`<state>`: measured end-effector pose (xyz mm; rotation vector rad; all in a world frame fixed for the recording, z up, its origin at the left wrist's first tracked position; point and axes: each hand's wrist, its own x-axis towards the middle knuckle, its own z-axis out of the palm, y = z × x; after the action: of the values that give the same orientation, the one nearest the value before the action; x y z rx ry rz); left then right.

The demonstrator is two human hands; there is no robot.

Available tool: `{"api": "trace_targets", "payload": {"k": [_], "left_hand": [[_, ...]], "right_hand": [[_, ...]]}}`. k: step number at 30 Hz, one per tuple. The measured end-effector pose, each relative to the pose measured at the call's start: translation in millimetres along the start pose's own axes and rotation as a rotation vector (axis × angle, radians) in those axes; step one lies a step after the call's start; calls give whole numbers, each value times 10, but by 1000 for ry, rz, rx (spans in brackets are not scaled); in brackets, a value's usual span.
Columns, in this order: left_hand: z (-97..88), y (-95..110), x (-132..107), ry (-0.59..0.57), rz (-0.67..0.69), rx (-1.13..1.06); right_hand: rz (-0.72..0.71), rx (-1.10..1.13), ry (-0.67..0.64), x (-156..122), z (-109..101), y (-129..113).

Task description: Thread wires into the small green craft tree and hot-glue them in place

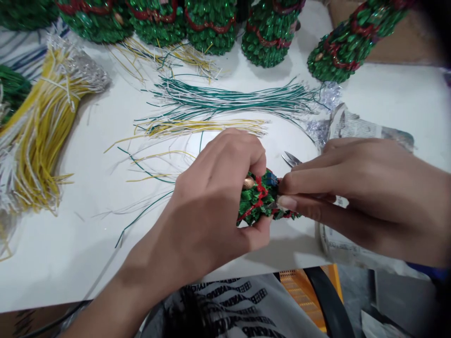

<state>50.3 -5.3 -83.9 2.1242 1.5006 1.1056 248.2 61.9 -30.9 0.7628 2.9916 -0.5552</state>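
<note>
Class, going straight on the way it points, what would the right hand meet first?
The right hand would probably meet the small green tree gripped by the left hand; depth there is unclear.

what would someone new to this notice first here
Probably the glossy green trees with red garlands, lined up along the far side of the white table. Next, the thick bundle of yellow and white wires at the left, with green and white wires spread across the middle. Nearer, the left hand holds a decorated green piece, and the right hand's fingertips are at its side.
</note>
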Motion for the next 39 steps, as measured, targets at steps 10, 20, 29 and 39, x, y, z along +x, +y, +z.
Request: {"api": "trace_targets", "payload": {"k": [10,20,29,39], "left_hand": [[-5,-5,16,0,52,-40],[-47,-18,27,-66,91,-17],[-56,-1,10,-80,100,-52],[-57,72,30,-51,42,-83]], "right_hand": [[101,233,-124,27,-42,45],[81,47,47,-78,-110,-45],[61,-517,235,-241,89,-244],[35,-624,247,-209,94,-268]]}}
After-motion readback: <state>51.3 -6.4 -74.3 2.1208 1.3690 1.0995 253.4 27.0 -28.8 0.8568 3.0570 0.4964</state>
